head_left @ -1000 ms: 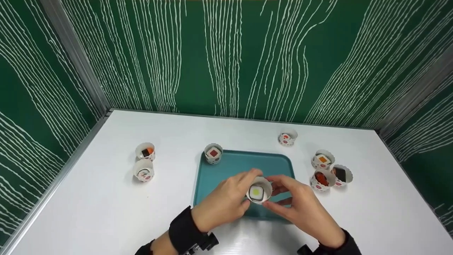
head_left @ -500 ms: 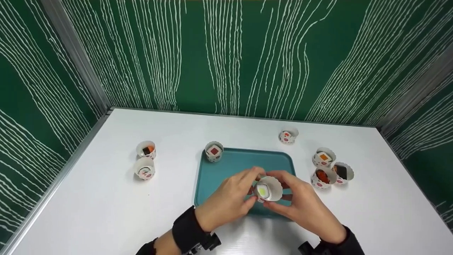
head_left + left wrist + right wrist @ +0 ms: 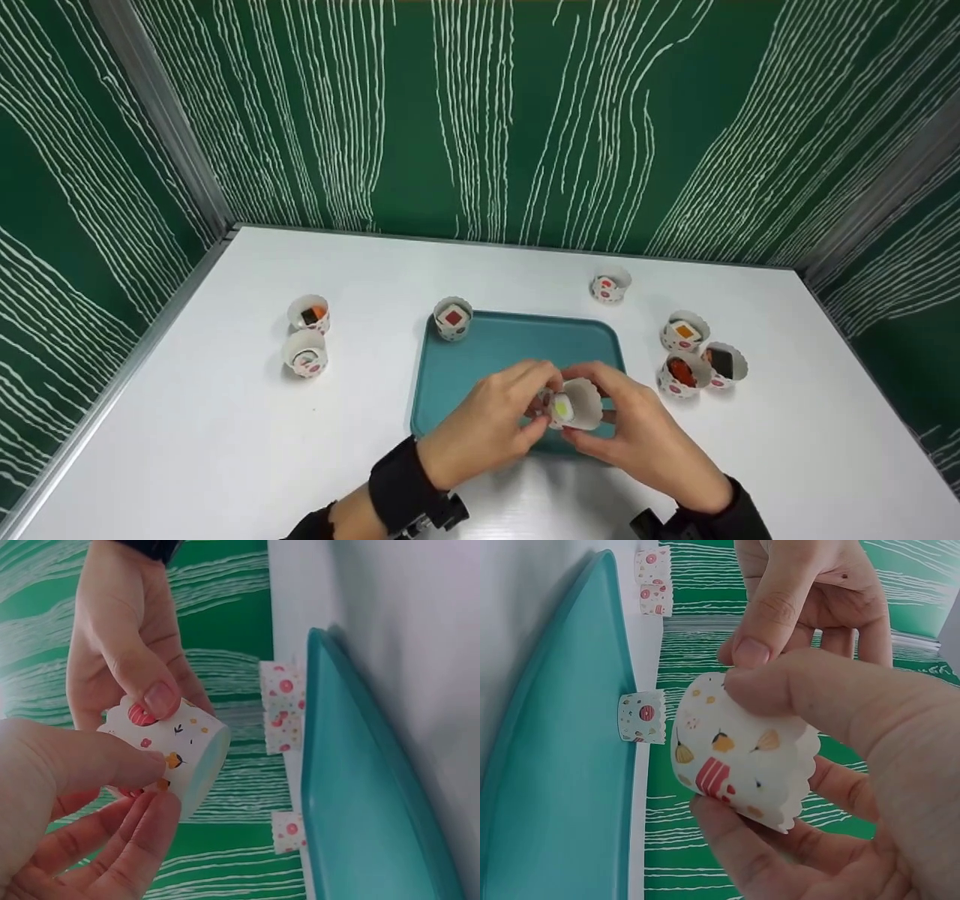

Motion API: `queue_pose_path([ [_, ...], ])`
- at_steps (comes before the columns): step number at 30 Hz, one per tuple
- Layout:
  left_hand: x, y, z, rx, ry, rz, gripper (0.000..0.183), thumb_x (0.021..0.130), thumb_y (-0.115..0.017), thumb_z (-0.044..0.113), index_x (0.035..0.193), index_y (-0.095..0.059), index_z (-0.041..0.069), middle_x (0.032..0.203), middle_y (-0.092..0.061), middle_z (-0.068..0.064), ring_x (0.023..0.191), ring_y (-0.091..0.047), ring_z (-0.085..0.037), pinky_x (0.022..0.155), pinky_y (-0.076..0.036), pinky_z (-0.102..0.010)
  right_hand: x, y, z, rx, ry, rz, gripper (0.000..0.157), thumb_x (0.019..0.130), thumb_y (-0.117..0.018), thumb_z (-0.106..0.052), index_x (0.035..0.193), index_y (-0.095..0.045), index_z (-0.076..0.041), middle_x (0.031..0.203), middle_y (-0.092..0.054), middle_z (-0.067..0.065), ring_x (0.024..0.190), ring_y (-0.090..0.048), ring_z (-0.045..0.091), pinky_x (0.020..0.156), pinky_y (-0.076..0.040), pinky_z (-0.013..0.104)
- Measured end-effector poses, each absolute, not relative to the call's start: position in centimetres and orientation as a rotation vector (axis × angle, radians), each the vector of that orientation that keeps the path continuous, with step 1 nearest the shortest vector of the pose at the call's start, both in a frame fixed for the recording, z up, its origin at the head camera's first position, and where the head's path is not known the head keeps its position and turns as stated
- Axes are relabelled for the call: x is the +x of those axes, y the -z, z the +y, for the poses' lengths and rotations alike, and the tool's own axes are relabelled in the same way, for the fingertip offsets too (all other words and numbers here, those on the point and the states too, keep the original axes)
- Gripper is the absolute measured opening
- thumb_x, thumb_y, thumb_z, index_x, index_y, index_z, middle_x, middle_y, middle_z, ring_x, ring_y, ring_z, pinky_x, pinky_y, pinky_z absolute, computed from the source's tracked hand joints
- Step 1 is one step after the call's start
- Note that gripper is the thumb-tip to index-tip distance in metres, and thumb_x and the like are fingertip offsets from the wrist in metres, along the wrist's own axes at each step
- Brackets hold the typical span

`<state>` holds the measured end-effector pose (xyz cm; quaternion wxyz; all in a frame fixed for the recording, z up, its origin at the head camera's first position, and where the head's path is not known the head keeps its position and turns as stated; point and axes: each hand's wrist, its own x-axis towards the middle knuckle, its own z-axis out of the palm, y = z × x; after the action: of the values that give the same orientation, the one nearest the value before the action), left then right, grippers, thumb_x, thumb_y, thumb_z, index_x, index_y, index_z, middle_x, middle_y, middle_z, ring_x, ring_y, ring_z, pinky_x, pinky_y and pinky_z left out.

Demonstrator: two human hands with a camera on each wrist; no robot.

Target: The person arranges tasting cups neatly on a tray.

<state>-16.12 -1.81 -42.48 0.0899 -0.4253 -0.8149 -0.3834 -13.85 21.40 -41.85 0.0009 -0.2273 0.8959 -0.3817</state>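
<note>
Standing at the left of the smooth white counter (image 3: 187,420), two white paper cups with scalloped rims (image 3: 305,354) hold small sushi-like pieces. Next, at the far left corner of a flat teal tray with rounded corners (image 3: 517,337), a printed paper cup (image 3: 453,332) bears a red-diamond piece. Above the tray, the left hand (image 3: 491,416) and the right hand (image 3: 634,424) pinch a tilted, patterned white paper cup (image 3: 586,403) between thumbs and fingers; within lies a rounded white piece with a lime-yellow centre (image 3: 563,407). Farther right, a lone frilled paper cup (image 3: 613,280) stands behind the tray, then three clustered paper cups (image 3: 679,386).
</note>
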Motion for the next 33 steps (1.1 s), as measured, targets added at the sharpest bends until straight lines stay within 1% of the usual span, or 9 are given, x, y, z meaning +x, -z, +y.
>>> queue_pose_path([
  [3,-16.1,42.5,-1.8,-1.259,1.141,-2.430,0.022,0.097,-0.075,0.001,0.113,-0.062,0.006,0.105,-0.067,-0.006,0.089,-0.066,-0.015,0.078,-0.048,-0.010,-13.8,41.9,21.3,-0.715,1.128,2.848,0.065,0.091,-0.087,-0.016,0.140,-0.054,-0.042,0.142,-0.060,-0.017,0.129,-0.064,0.008,0.099,-0.061,0.031],
  [5,-16.1,42.6,-1.8,-1.256,1.129,-2.437,0.020,0.097,-0.077,0.003,0.111,-0.063,0.007,0.105,-0.067,-0.005,0.091,-0.067,-0.014,0.080,-0.049,-0.010,-13.8,41.9,21.3,-0.721,1.085,2.875,0.064,0.091,-0.087,-0.018,0.141,-0.054,-0.041,0.142,-0.060,-0.017,0.131,-0.063,0.009,0.100,-0.060,0.033],
  [8,-16.0,42.5,-1.8,-1.258,1.119,-2.438,0.018,0.097,-0.077,0.004,0.111,-0.065,0.008,0.107,-0.068,-0.005,0.094,-0.070,-0.014,0.083,-0.052,-0.010,-13.8,41.9,21.4,-0.733,1.052,2.903,0.062,0.091,-0.088,-0.019,0.140,-0.055,-0.036,0.141,-0.061,-0.016,0.131,-0.064,0.011,0.099,-0.060,0.035],
  [12,-16.1,42.6,-1.7,-1.256,1.099,-2.435,0.017,0.098,-0.077,0.005,0.113,-0.068,0.008,0.110,-0.069,-0.005,0.097,-0.071,-0.013,0.085,-0.053,-0.010,-13.9,41.9,21.4,-0.765,1.035,2.923,0.060,0.090,-0.089,-0.020,0.139,-0.057,-0.034,0.139,-0.063,-0.014,0.126,-0.066,0.012,0.094,-0.060,0.036],
  [18,-16.1,42.7,-1.7,-1.254,1.075,-2.441,0.015,0.099,-0.075,0.005,0.113,-0.071,0.008,0.107,-0.071,-0.004,0.098,-0.071,-0.013,0.086,-0.053,-0.011,-14.1,42.2,21.5,-0.827,1.037,2.924,0.057,0.090,-0.089,-0.020,0.135,-0.059,-0.033,0.131,-0.066,-0.012,0.114,-0.068,0.011,0.083,-0.059,0.031],
  [23,-16.2,42.6,-1.9,-1.267,1.052,-2.450,0.012,0.102,-0.073,0.007,0.113,-0.077,0.009,0.109,-0.077,-0.004,0.102,-0.074,-0.012,0.089,-0.054,-0.012,-14.1,42.3,21.5,-0.839,1.031,2.924,0.053,0.091,-0.089,-0.021,0.133,-0.060,-0.034,0.126,-0.064,-0.010,0.103,-0.063,0.008,0.076,-0.051,0.026],
  [25,-16.2,42.5,-2.0,-1.272,1.044,-2.444,0.013,0.103,-0.072,0.007,0.114,-0.078,0.009,0.110,-0.078,-0.004,0.103,-0.075,-0.012,0.090,-0.055,-0.013,-14.1,42.3,21.5,-0.841,1.033,2.931,0.051,0.091,-0.088,-0.021,0.132,-0.060,-0.034,0.126,-0.064,-0.010,0.100,-0.060,0.008,0.076,-0.048,0.027],
  [28,-16.2,42.3,-2.2,-1.269,1.036,-2.425,0.013,0.102,-0.072,0.005,0.112,-0.080,0.009,0.107,-0.079,-0.003,0.100,-0.075,-0.011,0.088,-0.056,-0.014,-14.2,42.4,21.5,-0.858,1.043,2.938,0.049,0.091,-0.088,-0.022,0.132,-0.061,-0.031,0.126,-0.064,-0.010,0.100,-0.060,0.008,0.077,-0.047,0.027],
  [33,-16.4,41.4,-2.9,-1.252,1.031,-2.390,0.010,0.099,-0.074,0.003,0.104,-0.080,0.009,0.098,-0.078,-0.003,0.089,-0.073,-0.011,0.082,-0.055,-0.012,-14.3,42.5,21.6,-0.851,1.040,2.931,0.048,0.092,-0.087,-0.022,0.132,-0.062,-0.027,0.126,-0.064,-0.009,0.105,-0.064,0.010,0.080,-0.051,0.029],
])
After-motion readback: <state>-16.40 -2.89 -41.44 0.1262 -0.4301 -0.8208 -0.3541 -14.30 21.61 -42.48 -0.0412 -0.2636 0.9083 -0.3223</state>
